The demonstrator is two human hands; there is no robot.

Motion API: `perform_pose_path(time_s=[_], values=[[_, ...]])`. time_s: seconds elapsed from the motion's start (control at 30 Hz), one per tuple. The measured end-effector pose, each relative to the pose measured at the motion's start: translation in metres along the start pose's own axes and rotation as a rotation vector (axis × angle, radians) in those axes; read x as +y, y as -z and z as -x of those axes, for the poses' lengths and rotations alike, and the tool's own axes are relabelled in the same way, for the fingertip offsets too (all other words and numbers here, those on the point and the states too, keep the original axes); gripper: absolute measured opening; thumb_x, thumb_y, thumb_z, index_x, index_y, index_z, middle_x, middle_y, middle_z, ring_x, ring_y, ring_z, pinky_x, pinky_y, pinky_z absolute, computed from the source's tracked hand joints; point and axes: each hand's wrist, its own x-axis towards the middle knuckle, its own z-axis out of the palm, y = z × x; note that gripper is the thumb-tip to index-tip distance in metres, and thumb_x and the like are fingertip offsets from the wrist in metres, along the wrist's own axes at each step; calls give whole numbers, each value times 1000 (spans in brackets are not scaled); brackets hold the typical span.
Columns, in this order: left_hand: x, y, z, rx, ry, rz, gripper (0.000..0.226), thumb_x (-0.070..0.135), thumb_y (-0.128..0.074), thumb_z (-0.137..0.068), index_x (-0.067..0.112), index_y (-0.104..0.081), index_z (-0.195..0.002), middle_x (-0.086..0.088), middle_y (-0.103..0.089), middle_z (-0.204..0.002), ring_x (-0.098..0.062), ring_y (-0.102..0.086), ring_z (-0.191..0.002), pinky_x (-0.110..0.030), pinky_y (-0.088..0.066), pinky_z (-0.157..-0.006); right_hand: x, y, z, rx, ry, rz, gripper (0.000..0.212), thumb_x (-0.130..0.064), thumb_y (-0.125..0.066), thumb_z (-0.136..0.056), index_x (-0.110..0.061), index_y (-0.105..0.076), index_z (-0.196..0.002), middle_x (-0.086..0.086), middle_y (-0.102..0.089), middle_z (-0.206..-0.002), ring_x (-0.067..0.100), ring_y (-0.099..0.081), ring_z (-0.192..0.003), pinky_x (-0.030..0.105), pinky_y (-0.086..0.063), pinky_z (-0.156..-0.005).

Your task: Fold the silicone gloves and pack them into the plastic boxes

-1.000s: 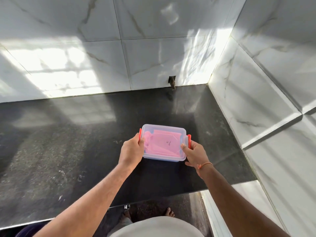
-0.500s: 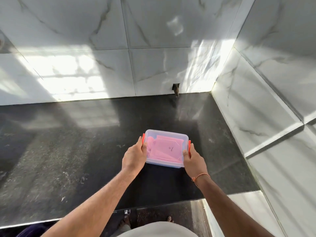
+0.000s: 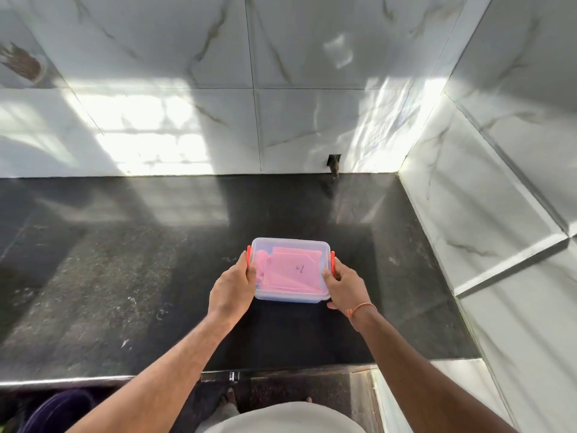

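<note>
Pink folded gloves (image 3: 292, 271) sit inside the lidded plastic box (image 3: 290, 296) on the black counter (image 3: 125, 276); left hand (image 3: 232, 290) and right hand (image 3: 345, 287) still grip its ends (box barely shifted).

A dark speckled stone counter (image 3: 131, 276) fills the middle of the frame, with 1 lidded clear plastic box (image 3: 290, 245) resting on it just right of centre.

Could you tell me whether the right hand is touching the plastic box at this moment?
Touching. The head view shows the right hand pressed against the red clip on the right end of the plastic box, thumb on the lid's edge.
</note>
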Motion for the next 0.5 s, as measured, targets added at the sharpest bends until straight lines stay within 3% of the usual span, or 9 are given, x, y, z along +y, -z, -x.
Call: perform_pose_path(time_s=[0.3, 0.4, 0.5], values=[[-60, 38, 17, 94, 117, -42, 61, 53, -24, -115, 26, -42, -166, -16, -78, -128, -43, -74, -114, -53, -59, -94, -30, -64, -4, -154, 104, 74, 51, -39, -50, -110, -33, -46, -161, -2, -73, -117, 28, -74, -100, 45, -69, -79], [-72, 37, 18, 91, 114, -94, 58, 43, -31, -118, 18, -38, -169, -17, -75, -134, -42, -73, -117, -51, -59, -95, -30, -76, -3, -137, 159, 161, 58, -39, -45, -111, -22, -36, -166, 6, -66, -137, 32, -68, -116, 50, -62, -97], [-74, 39, 17, 82, 63, -119, 61, 38, -36, -118, 9, -31, -171, -13, -61, -156, -38, -62, -136, -53, -57, -104, -24, -81, 9, -42, 293, 376, 68, -38, -35, -114, -17, -8, -173, 4, -31, -172, 31, -51, -142, 44, -49, -111]])
